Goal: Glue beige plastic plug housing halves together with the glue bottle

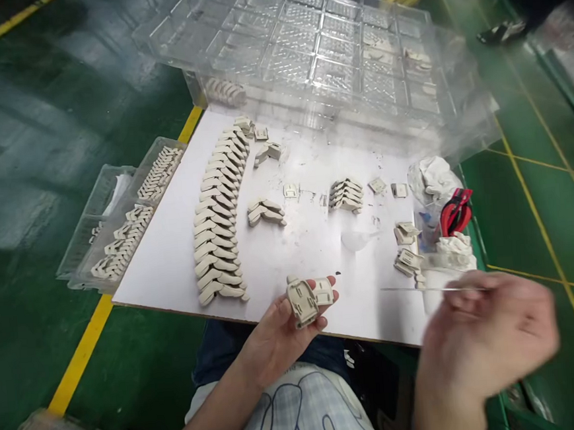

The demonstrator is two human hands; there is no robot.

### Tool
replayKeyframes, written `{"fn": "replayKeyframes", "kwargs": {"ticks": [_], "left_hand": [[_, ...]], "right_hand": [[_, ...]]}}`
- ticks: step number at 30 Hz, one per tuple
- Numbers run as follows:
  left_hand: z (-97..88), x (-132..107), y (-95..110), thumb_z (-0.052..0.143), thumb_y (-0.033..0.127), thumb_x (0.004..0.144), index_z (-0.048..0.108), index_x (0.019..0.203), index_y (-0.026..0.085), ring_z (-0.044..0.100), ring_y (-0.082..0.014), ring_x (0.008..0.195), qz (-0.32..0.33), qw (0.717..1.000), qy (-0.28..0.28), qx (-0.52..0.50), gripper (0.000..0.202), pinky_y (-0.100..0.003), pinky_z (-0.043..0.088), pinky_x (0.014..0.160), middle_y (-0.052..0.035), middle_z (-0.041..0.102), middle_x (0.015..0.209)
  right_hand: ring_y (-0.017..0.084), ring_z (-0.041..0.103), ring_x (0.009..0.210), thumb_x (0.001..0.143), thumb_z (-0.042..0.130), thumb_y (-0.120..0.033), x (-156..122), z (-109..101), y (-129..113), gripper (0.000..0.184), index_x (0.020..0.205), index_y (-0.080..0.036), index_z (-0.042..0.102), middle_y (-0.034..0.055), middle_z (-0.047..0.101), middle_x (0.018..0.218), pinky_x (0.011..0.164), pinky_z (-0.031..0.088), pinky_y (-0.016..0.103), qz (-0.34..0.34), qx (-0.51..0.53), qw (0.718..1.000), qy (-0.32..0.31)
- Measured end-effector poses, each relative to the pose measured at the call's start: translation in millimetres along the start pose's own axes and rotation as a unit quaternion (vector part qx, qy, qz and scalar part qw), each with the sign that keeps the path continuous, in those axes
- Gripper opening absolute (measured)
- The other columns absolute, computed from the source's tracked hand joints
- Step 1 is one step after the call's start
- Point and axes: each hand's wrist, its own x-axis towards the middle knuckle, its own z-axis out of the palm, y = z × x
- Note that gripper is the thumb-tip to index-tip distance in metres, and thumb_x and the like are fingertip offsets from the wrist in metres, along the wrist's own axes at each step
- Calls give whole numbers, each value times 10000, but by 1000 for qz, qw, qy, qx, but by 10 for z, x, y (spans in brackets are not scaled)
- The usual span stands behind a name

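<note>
My left hand (277,338) is closed on two small beige plastic parts (307,299) at the near edge of a white board (171,264). My right hand (490,338) is blurred by motion at the lower right; its fingers pinch a thin metal pin or tool (422,288) that points left. A long curved row of the same beige parts (220,220) lies on the board's left half. Small stacks of parts (346,194) and loose pieces (407,258) lie in the middle and at the right.
A stack of clear compartment trays (304,48) stands at the board's far edge. A smaller clear tray (119,228) with parts sits at the left. A white cloth (433,177) and red-handled cutters (456,211) lie at the right. Green floor with yellow lines surrounds it.
</note>
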Motion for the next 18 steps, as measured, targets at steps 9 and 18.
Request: {"fn": "replayKeyframes", "kwargs": {"ticks": [9, 18], "left_hand": [[30, 12, 6, 830, 420, 766, 808, 1035, 241, 621, -239, 1223, -11, 1000, 22, -2, 324, -245, 458, 847, -99, 693, 1343], [40, 5, 10, 817, 435, 779, 805, 1037, 252, 607, -246, 1231, -10, 1000, 19, 5, 316, -272, 427, 860, -93, 706, 1319]], "right_hand": [[69, 493, 551, 858, 743, -361, -430, 389, 96, 262, 736, -173, 605, -46, 553, 659, 495, 373, 210, 98, 60, 988, -107], [70, 487, 560, 859, 747, -364, -488, 346, 51, 267, 731, -172, 611, -38, 549, 670, 500, 371, 210, 132, 65, 981, -126]]}}
